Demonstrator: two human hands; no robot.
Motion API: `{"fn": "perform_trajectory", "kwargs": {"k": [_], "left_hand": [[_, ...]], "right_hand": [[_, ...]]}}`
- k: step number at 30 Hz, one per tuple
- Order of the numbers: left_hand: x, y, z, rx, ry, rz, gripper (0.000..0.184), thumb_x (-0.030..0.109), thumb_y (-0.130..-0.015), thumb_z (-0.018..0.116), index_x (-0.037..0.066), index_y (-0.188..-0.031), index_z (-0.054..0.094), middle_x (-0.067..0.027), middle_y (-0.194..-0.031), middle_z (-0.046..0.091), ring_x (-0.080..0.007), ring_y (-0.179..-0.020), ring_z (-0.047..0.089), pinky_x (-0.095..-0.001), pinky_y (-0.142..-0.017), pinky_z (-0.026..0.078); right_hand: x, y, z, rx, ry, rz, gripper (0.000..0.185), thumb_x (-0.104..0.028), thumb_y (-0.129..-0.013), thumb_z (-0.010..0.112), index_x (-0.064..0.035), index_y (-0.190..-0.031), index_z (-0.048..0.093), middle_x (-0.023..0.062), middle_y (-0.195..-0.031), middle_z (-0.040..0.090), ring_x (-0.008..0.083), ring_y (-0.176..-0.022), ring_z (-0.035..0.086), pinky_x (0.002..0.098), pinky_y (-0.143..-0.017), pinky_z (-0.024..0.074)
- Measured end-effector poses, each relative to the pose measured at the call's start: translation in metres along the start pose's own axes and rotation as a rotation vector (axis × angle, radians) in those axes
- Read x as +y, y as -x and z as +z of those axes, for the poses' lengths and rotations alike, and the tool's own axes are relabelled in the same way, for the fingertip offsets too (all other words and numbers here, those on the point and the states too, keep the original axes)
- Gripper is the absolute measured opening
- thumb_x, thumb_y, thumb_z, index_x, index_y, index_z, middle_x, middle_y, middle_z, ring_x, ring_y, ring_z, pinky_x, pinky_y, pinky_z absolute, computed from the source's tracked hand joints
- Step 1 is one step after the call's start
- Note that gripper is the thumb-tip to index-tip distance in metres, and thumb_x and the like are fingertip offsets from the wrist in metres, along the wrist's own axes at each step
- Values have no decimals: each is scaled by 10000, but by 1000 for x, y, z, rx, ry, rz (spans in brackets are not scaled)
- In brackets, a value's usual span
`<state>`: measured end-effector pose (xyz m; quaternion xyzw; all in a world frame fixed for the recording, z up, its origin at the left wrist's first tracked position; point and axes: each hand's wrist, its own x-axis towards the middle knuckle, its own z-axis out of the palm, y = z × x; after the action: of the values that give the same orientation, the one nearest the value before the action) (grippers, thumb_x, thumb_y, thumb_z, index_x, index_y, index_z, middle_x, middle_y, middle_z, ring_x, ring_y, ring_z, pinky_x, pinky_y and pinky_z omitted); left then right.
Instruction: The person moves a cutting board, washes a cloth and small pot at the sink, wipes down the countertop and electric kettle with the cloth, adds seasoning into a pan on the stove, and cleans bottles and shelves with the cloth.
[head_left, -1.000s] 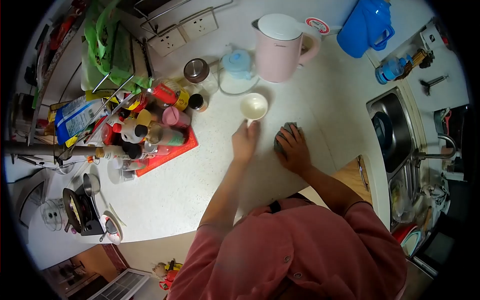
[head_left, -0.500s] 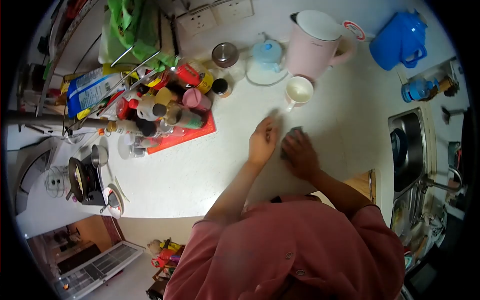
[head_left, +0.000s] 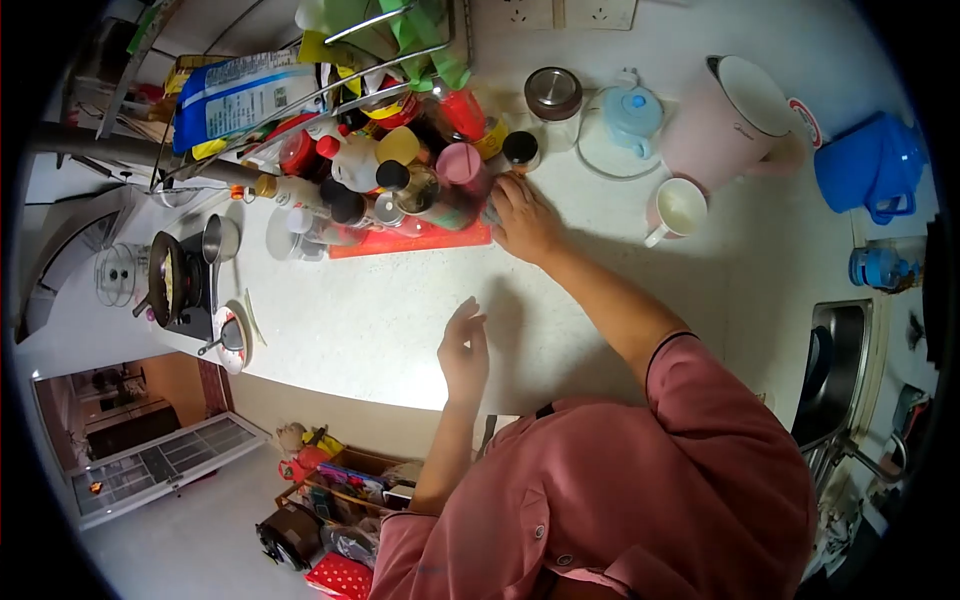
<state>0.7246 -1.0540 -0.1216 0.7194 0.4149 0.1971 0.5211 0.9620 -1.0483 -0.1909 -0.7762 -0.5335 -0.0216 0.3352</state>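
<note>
Lying beneath right fingers (head_left: 512, 196), grey cloth (head_left: 491, 213), half-hidden

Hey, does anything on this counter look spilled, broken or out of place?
No spill or breakage stands out. One thing looks slightly awkward: the plate beside the cooktop sits close to the edge of the counter, with a utensil resting on it.

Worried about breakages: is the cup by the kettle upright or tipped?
Upright: the cup stands on the counter with its open rim facing upward.
</note>
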Motion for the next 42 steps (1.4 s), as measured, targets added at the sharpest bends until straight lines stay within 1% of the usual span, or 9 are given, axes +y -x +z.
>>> {"fn": "perform_trajectory", "kwargs": {"k": [8, 13, 16, 22, 25, 28, 32, 40, 42], "left_hand": [[13, -45, 5, 112, -100, 68, 314, 19, -979, 529, -31, -1289, 521, -99, -1143, 642, -171, -967, 647, -265, -850, 498], [51, -118, 14, 356, 17, 363, 794, 153, -829, 775, -24, -1441, 301, -172, -1417, 447, -292, -1227, 503, -372, -1009, 408], [71, -146, 21, 420, -43, 400, 841, 167, -805, 797, -33, -1446, 291, -208, -1386, 467, -315, -1215, 512, -382, -1018, 404], [67, -144, 26, 400, -62, 387, 774, 200, -786, 807, -41, -1369, 358, -245, -1281, 521, -346, -1194, 525, -405, -1009, 408], [58, -107, 30, 383, -95, 399, 761, 197, -776, 808, -40, -1356, 376, -233, -1250, 530, -352, -1161, 538, -417, -996, 411], [48, -68, 34, 339, -72, 399, 683, 163, -789, 766, -35, -1343, 419, -231, -1263, 533, -359, -1173, 536, -421, -998, 411], [60, -22, 25, 59, -177, 405, 398, 120, -844, 643, -14, -1211, 568, -225, -1180, 598, -409, -1153, 546, -446, -941, 442], [52, -7, 3, 50, -35, 527, 505, 111, -727, 774, 10, -1169, 551, -210, -1117, 591, -416, -1036, 569, -450, -856, 465], [56, -13, -7, -154, -59, 302, 602, 110, -730, 774, -19, -1245, 490, -218, -1170, 567, -389, -1059, 576, -425, -879, 470]], "right_hand": [[-35, 110, -39, -381, -71, -372, 581, -299, -732, 717, -40, -1239, 596, 113, -1380, 508, 293, -1333, 422, 439, -1138, 339], [-39, 159, -88, -399, -322, -460, 400, -193, -739, 716, -37, -1098, 635, 97, -1291, 566, 305, -1277, 473, 447, -1097, 376], [-25, 192, -91, -358, -266, -318, 359, -148, -726, 723, -54, -1061, 634, 78, -1257, 580, 310, -1202, 519, 443, -1045, 412], [-32, 174, -101, -143, -680, 279, 383, -82, -805, 652, -34, -1178, 580, 150, -1195, 570, 344, -1075, 563, 450, -931, 464], [-49, 98, -132, 176, -718, 100, 491, 31, -776, 668, -15, -1250, 545, 177, -1247, 550, 340, -1162, 551, 391, -952, 471], [-79, 25, -161, 302, -679, -187, 487, -60, -766, 690, -53, -1242, 588, 168, -1342, 499, 357, -1215, 506, 428, -1021, 424], [-115, -11, -145, -61, -590, -442, 458, -138, -732, 740, -56, -1168, 625, 159, -1304, 529, 311, -1101, 591, 375, -886, 507], [-162, 4, -126, 103, -931, 343, 313, -284, -889, 684, -24, -1048, 610, 140, -865, 680, 259, -817, 669, 343, -749, 512], [-161, 11, -119, 235, -1111, 505, 336, -294, -892, 681, -9, -1052, 605, 129, -878, 685, 225, -837, 670, 342, -751, 510]]}}
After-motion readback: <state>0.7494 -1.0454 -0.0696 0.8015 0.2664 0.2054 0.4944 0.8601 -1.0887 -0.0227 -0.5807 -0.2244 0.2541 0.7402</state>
